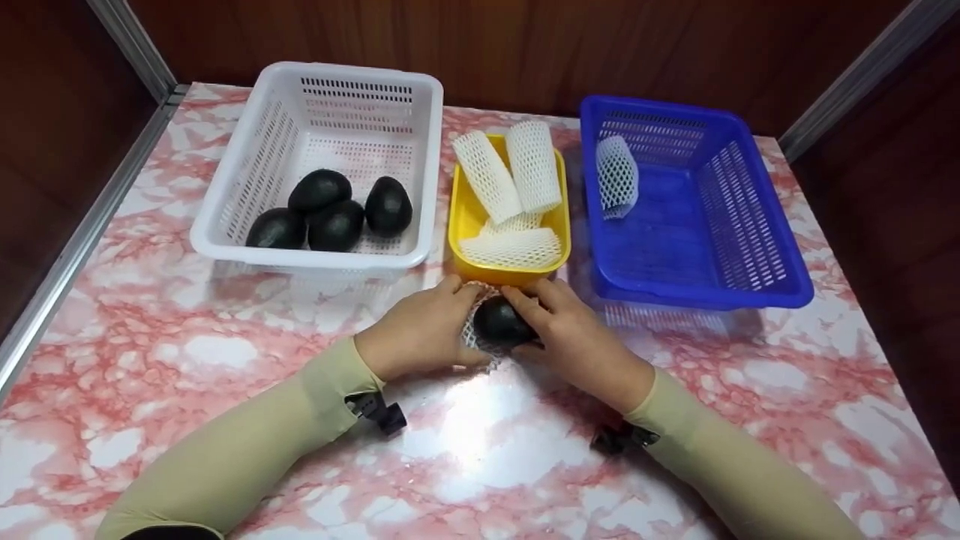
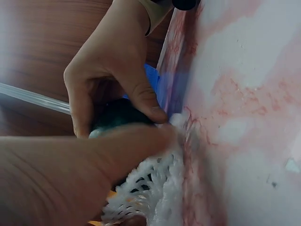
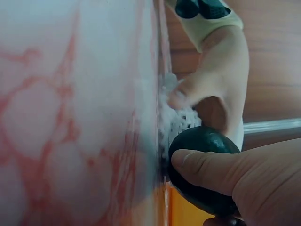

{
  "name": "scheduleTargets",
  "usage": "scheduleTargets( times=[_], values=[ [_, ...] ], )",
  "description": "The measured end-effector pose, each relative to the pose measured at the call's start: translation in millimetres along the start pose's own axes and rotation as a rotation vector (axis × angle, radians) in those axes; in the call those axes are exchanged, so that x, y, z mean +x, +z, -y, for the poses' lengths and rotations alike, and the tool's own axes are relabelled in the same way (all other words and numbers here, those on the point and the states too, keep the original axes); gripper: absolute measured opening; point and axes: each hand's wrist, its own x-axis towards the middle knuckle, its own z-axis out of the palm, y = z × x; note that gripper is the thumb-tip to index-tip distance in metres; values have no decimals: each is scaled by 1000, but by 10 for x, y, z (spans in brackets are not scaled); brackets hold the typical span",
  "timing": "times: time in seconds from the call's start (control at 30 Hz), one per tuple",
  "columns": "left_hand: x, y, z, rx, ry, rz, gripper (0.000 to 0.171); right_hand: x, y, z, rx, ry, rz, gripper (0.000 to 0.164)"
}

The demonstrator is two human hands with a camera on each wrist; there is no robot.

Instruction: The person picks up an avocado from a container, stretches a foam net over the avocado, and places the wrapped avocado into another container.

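Between the two hands, just in front of the yellow bin, is a dark avocado (image 1: 501, 321) partly inside a white foam net sleeve (image 2: 162, 188). My right hand (image 1: 574, 337) grips the avocado, thumb on the near side and fingers over the far side; the right wrist view shows its thumb pressed along the dark skin (image 3: 207, 188). My left hand (image 1: 420, 326) holds the net sleeve from the left, thumb in front and fingers behind. In the left wrist view the net bunches under the left thumb, close over the marbled table.
A white basket (image 1: 431, 172) at back left holds several avocados. The yellow bin (image 1: 465, 206) behind the hands carries several foam net sleeves (image 1: 534, 165). At back right, a blue basket (image 1: 660, 247) contains one netted avocado (image 1: 617, 178). Wood panels rise behind the table.
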Motion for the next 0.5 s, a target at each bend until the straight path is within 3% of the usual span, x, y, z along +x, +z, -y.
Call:
scheduleTargets(
  times=[0.17,0.3,0.5],
  values=[
    [-32,-98,-47,-46,-2,-25,110,0,10,0,-14,2,-7,82],
    [-69,-157,-63,24,27,-82,122,1,16,5,-21,3,-8,82],
    [-62,-98,-42,172,58,-67,80,-14,20,9,-6,17,-1,84]
  ],
)
